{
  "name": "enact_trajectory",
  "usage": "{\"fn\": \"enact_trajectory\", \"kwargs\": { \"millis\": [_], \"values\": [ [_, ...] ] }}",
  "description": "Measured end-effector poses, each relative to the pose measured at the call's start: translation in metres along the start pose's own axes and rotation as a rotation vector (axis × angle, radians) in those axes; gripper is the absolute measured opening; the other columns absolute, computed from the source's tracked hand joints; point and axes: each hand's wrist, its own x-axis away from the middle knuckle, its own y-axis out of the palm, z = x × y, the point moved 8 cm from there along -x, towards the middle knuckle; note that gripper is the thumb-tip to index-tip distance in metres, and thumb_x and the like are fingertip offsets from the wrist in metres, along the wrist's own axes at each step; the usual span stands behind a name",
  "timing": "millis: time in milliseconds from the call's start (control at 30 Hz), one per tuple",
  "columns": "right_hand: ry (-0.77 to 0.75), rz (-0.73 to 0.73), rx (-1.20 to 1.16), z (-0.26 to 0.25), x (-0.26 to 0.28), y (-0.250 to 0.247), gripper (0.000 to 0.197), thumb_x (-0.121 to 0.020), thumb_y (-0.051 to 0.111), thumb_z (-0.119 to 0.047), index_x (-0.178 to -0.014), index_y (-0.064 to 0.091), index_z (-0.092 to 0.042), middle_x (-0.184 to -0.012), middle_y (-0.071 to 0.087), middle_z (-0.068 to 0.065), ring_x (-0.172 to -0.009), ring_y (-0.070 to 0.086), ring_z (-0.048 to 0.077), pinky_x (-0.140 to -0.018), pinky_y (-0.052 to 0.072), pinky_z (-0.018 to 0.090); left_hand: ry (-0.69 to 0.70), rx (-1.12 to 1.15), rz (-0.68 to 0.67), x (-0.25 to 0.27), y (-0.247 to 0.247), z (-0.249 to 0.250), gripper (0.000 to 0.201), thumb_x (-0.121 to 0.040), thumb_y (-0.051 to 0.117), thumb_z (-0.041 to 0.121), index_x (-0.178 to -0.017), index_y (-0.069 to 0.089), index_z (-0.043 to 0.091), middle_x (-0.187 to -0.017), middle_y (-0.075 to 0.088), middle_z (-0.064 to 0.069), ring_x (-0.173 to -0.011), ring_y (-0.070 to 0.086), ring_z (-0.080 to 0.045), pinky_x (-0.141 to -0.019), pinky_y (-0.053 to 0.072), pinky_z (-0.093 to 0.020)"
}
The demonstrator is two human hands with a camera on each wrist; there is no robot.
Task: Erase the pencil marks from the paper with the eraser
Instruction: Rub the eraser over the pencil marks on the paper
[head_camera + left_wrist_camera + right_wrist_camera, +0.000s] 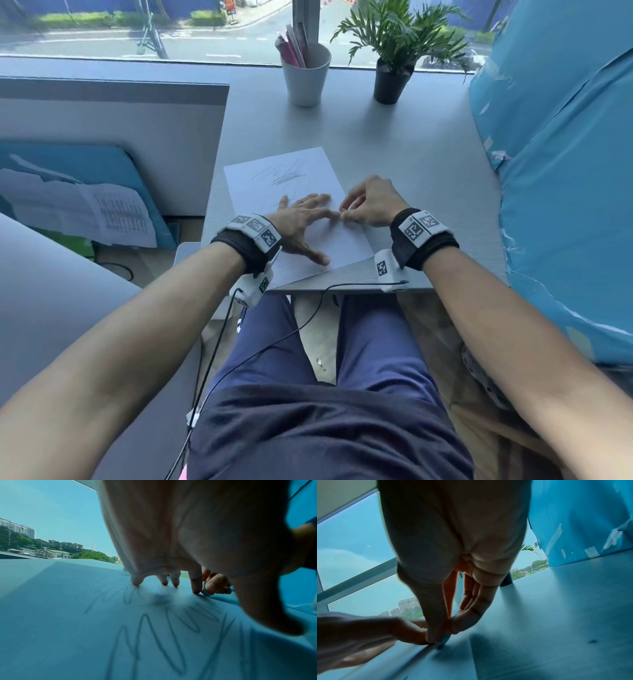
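A grey desk [428, 154] is carrying everything. A white sheet of paper [308, 178] is lying flat on it near the front edge, turned at a slant and showing pencil scribbles [287, 174]. At the back, by the window, a pale cup [305, 82] holding what may be pens is standing beside a dark potted plant [392, 82].

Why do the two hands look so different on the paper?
The left hand lies flat with its fingers spread; the right hand is curled up. The left hand holds nothing; the right hand pinches a small eraser. Both are at the paper.
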Motion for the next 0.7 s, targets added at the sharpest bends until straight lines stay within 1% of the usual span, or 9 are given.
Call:
{"fn": "enact_trajectory", "kwargs": {
  "millis": [100,233,333,400,500,533,633,667,700],
  "values": [
    [-0.038,-0.008,0.001,-0.005,0.001,0.0,0.013,-0.072,0.084,-0.017,-0.084,0.079,-0.019,-0.069,0.071,-0.003,-0.055,0.059,-0.004,-0.051,0.041,0.002,0.0,0.031,0.055,-0.002,-0.002,-0.002,0.109,-0.061,0.085,0.063,-0.151,0.031,0.035,-0.167,0.002,-0.003,-0.154,0.0,-0.022,-0.116,-0.007,-0.067],
    [-0.055,0.043,-0.008,-0.003,0.004,0.002,0.014,-0.071,0.083,-0.02,-0.084,0.079,-0.019,-0.07,0.072,-0.004,-0.058,0.062,-0.003,-0.055,0.043,0.003,-0.01,0.027,0.067,-0.006,-0.003,-0.008,0.126,-0.056,0.087,0.064,-0.155,0.022,0.022,-0.166,0.006,0.002,-0.153,0.006,-0.019,-0.118,-0.004,-0.063],
    [-0.121,-0.101,0.029,-0.014,0.016,0.024,0.014,-0.071,0.085,-0.02,-0.083,0.079,-0.017,-0.073,0.073,-0.003,-0.065,0.067,0.004,-0.057,0.049,0.009,-0.013,0.008,0.049,-0.007,-0.003,-0.009,0.129,-0.055,0.086,0.066,-0.157,0.019,0.025,-0.167,0.004,0.004,-0.153,0.004,-0.016,-0.119,-0.003,-0.063],
    [-0.149,-0.183,0.057,-0.019,0.019,0.032,0.012,-0.071,0.084,-0.019,-0.083,0.079,-0.017,-0.072,0.073,-0.004,-0.062,0.065,0.003,-0.056,0.048,0.01,-0.01,0.007,0.045,-0.007,-0.002,-0.01,0.129,-0.055,0.086,0.066,-0.157,0.018,0.025,-0.167,0.004,0.004,-0.153,0.003,-0.016,-0.119,-0.003,-0.063],
    [-0.075,-0.003,0.006,-0.01,0.008,0.011,0.012,-0.071,0.083,-0.019,-0.083,0.08,-0.017,-0.071,0.073,-0.003,-0.061,0.064,0.001,-0.053,0.043,0.004,-0.005,0.004,0.041,-0.007,-0.002,-0.008,0.13,-0.056,0.087,0.065,-0.157,0.018,0.025,-0.167,0.004,0.004,-0.154,0.001,-0.016,-0.119,-0.004,-0.063],
    [-0.068,0.015,0.005,-0.01,0.008,0.009,0.011,-0.072,0.082,-0.018,-0.083,0.08,-0.016,-0.068,0.07,-0.005,-0.058,0.062,-0.002,-0.051,0.041,0.002,-0.007,0.001,0.041,-0.007,-0.003,-0.008,0.13,-0.056,0.087,0.065,-0.158,0.017,0.024,-0.167,0.003,0.003,-0.154,0.001,-0.016,-0.118,-0.004,-0.063],
    [-0.137,-0.193,0.062,-0.025,0.018,0.03,0.009,-0.075,0.081,-0.013,-0.083,0.078,-0.013,-0.062,0.065,-0.012,-0.048,0.058,-0.01,-0.049,0.04,0.004,-0.006,0.002,0.037,-0.006,-0.003,-0.008,0.132,-0.055,0.086,0.067,-0.158,0.016,0.023,-0.167,0.003,0.003,-0.154,0.002,-0.016,-0.118,-0.004,-0.064],
    [-0.138,-0.217,0.064,-0.026,0.019,0.031,0.009,-0.075,0.081,-0.013,-0.083,0.078,-0.014,-0.062,0.065,-0.012,-0.047,0.057,-0.011,-0.049,0.041,0.005,-0.006,0.005,0.035,-0.006,-0.003,-0.008,0.132,-0.055,0.086,0.067,-0.158,0.016,0.023,-0.167,0.003,0.003,-0.154,0.002,-0.016,-0.118,-0.004,-0.064],
    [-0.118,-0.181,0.043,-0.022,0.015,0.025,0.01,-0.074,0.081,-0.013,-0.083,0.078,-0.015,-0.062,0.066,-0.011,-0.047,0.057,-0.011,-0.051,0.042,0.007,-0.006,0.005,0.033,-0.006,-0.003,-0.008,0.131,-0.055,0.086,0.066,-0.158,0.016,0.023,-0.167,0.003,0.003,-0.154,0.002,-0.015,-0.118,-0.005,-0.064]
  ]
}}
